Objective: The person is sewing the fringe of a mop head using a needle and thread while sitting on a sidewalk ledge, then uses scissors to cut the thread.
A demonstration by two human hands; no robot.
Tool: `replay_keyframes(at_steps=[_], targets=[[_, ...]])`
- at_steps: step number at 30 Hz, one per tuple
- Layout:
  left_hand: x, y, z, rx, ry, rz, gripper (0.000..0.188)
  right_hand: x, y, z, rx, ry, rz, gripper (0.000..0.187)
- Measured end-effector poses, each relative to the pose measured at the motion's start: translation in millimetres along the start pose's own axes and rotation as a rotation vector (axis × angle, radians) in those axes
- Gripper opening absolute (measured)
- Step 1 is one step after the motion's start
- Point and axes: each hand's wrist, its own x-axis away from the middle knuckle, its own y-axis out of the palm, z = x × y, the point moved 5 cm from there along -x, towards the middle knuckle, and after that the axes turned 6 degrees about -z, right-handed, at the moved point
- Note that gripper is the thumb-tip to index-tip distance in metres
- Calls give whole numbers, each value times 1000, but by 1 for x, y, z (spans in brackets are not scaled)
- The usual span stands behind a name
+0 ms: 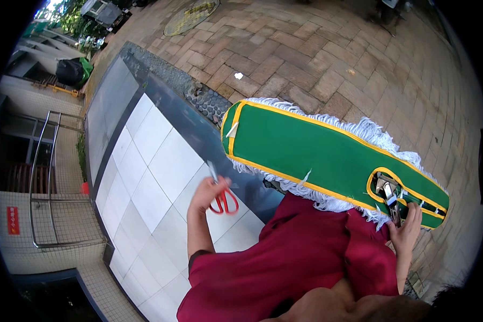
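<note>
A long green mop head (300, 147) with yellow binding and a white string fringe stretches across my lap. Near its right end, a yellow-edged opening shows a metal fitting (390, 192). My right hand (407, 229) grips the mop's near edge beside that opening, fingers over the fabric and thumb by the metal. My left hand (205, 194) is closed around the middle of a pair of red-handled scissors (224, 204), held off to the left of the mop. The blades point up and away, and the handles hang below the fist.
On my left lies a ledge of white tiles (161, 155) with a dark stone border (182, 121). Brick paving (306, 59) spreads beyond it. A metal handrail (53, 177) runs along the tiled wall at far left. A small white scrap (239, 75) lies on the paving.
</note>
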Motion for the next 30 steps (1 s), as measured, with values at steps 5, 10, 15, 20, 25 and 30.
replay_keyframes(at_steps=[5,10,15,20,25,30], targets=[[-56,-17,12,604,161,261,36,-7,-2,-6,-82,-42,46,66],[-86,9,28,777,283,3,40,-14,1,-7,-215,7,6,48],[-66,17,63,972,470,99,30,-19,8,-13,-348,-16,149,33],[-49,4,96,863,787,-190,22,-18,31,10,-182,33,182,22],[-44,-2,130,907,851,-222,15,-23,29,0,-422,86,181,19],[-65,11,176,1143,725,-244,25,-21,28,38,-370,139,142,14]])
